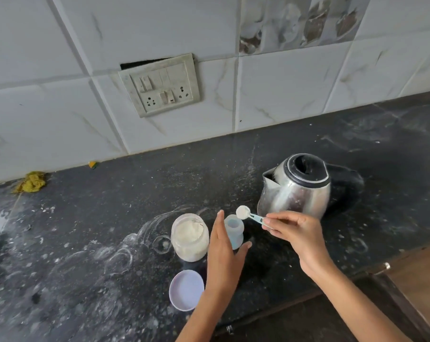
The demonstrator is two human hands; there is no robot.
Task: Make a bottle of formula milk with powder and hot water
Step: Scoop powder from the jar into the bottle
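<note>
A small open pale-blue baby bottle (234,228) stands on the dark counter. My left hand (222,253) wraps around its left side and steadies it. My right hand (295,236) pinches the handle of a small scoop (243,213) heaped with white powder, held just above the bottle's mouth at its right rim. An open jar of white powder (189,236) stands directly left of the bottle. Its pale lilac lid (186,290) lies upturned near the counter's front edge. A steel kettle (295,187) with a black lid sits behind my right hand.
The black counter (98,230) is dusted with white powder and ring marks. A yellow cloth (32,181) lies at the back left by the tiled wall. A switch and socket plate (160,85) hangs on the wall. A wooden surface (421,280) borders the right front.
</note>
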